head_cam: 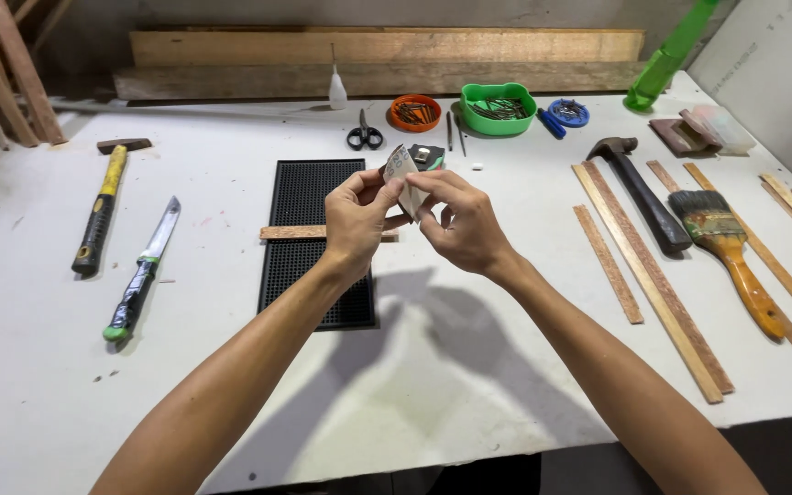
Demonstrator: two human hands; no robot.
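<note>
White table with tools, mat

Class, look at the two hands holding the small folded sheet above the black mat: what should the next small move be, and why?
Probably lower the folded sheet onto the wooden strip. Both the left hand and right hand pinch it in mid-air directly above that strip, which lies across the black mat.

the folded paper piece is partly covered by the fingers of the left hand and right hand. the wooden strip passes behind the left hand. the green bottle at the bench's far right corner is cut off by the top edge.
</note>
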